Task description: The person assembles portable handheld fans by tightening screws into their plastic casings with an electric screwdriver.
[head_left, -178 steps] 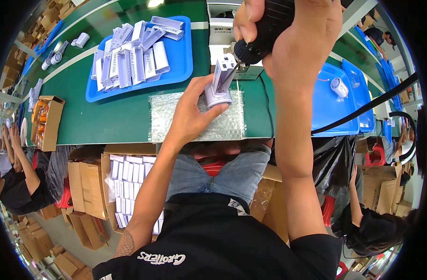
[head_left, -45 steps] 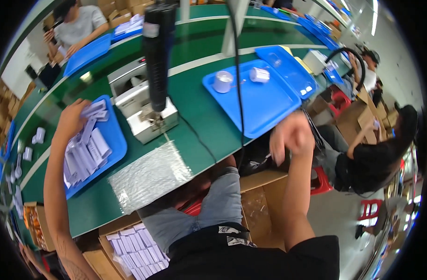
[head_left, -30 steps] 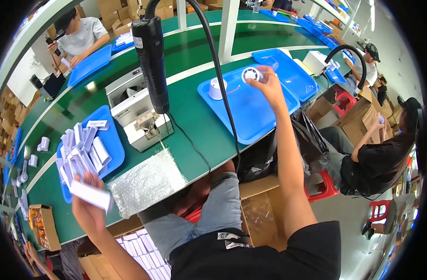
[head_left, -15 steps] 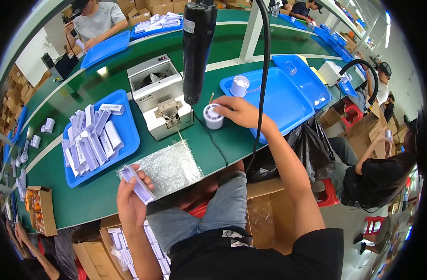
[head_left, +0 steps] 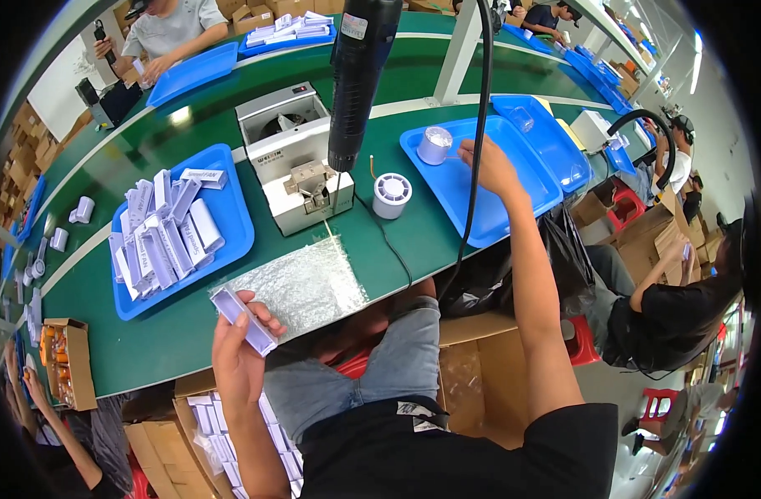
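Fingers of the left hand (head_left: pixel 241 358) wrap around a small pale box (head_left: pixel 243 320), held up at the near edge of the green table (head_left: pixel 148 341), just beside a sheet of bubble wrap (head_left: pixel 301 284). Farther left, a blue tray (head_left: pixel 231 224) holds many similar boxes. Beyond the wrap stands a white machine (head_left: pixel 293 170) under a hanging black power tool (head_left: pixel 355 75), with a white spool (head_left: pixel 391 195) beside it. Farthest out, the right hand (head_left: pixel 489 166) reaches into another blue tray (head_left: pixel 480 208) near a silvery roll (head_left: pixel 434 145), its fingers seemingly pinched; I cannot tell on what.
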Demonstrator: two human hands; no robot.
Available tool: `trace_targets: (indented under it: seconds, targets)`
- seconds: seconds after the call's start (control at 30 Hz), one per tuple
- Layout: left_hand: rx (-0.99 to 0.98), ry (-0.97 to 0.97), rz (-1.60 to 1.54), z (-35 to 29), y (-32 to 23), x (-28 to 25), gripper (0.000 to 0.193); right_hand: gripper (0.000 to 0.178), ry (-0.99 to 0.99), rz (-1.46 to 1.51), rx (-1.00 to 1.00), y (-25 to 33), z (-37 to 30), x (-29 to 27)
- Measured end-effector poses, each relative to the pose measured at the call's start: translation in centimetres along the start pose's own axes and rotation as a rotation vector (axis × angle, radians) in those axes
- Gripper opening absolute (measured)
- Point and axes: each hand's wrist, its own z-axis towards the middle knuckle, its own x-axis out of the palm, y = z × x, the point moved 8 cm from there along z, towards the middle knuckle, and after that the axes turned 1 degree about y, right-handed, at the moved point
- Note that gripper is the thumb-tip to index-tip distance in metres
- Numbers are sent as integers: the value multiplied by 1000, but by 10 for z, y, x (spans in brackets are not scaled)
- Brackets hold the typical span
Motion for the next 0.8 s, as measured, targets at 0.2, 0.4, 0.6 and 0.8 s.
trace_targets:
  seconds: [0.2, 0.4, 0.6, 0.8]
  targets:
    - [-8, -42, -26, -7, 2, -10, 44, 28, -270, 915, -46, 11, -29, -58]
    - [38, -151, 6, 4, -1, -22, 48, 30, -200, 1639, -326, 119, -137, -146]
    - [135, -78, -13, 61, -14, 4, 50, 23, 40, 1341, -380, 290, -137, -74]
    - [208, -109, -89, 63, -21, 10, 47, 8, 251, 1393, -407, 351, -124, 12]
